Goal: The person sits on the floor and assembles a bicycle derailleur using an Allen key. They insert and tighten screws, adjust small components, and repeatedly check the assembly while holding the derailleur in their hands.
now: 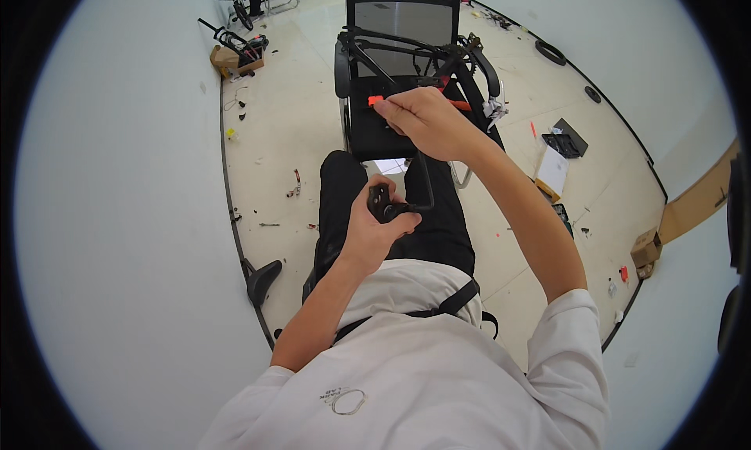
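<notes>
Both my hands are clamped: left hand [378, 225] fisted around a small black part [383, 203] over my lap, right hand [426, 120] pinching red-handled pliers [454, 103] by the bike frame [407, 55]. Rigid, light metal, I judge; grip the handles.

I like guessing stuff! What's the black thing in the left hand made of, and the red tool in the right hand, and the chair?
The black part in the left hand looks like matte metal or hard plastic; too small to tell. The red-handled tool in the right hand seems plastic-gripped: bright, even colour. The chair back looks like see-through mesh fabric, on a dark frame.
</notes>
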The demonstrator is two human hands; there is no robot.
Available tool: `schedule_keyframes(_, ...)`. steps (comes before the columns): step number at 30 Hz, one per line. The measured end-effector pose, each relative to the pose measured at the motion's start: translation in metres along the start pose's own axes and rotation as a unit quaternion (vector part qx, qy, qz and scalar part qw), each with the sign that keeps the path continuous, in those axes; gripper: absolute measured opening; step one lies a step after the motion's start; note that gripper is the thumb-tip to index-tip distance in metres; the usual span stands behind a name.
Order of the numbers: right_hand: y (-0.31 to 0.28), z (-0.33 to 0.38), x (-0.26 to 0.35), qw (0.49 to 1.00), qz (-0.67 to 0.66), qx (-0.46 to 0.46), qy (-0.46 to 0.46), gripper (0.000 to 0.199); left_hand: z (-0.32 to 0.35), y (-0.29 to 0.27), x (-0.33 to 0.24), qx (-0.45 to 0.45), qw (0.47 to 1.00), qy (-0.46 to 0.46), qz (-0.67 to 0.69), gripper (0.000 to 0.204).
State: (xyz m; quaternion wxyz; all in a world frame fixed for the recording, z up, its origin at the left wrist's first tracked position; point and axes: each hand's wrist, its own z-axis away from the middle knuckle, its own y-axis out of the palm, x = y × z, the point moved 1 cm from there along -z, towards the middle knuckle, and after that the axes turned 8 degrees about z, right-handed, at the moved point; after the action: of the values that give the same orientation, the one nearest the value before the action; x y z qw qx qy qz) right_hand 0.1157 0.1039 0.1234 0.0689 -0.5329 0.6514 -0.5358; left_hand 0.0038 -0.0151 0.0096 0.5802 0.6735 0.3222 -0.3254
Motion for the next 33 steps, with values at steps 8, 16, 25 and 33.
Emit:
schedule_keyframes(8, 0.001, 0.009, -0.038, 1.0, 0.003, -0.004, 0.024, 0.044, 0.002, 0.0, -0.005, -0.02, 0.999, 0.0, 0.031, 0.035)
schedule_keyframes(16, -0.011, 0.024, -0.02, 0.983, 0.154, -0.059, -0.076, 0.033, -0.006, -0.006, -0.01, -0.012, 0.99, -0.061, 0.13, 0.013)
schedule_keyframes(25, -0.049, 0.032, 0.008, 0.825, 0.436, -0.021, -0.359, 0.041, -0.009, -0.015, -0.03, 0.007, 0.976, -0.118, 0.183, 0.011)
schedule_keyframes(33, -0.032, 0.033, -0.017, 0.834, 0.437, -0.04, -0.333, 0.035, -0.008, -0.013, -0.028, -0.016, 0.983, -0.065, 0.171, 0.01)
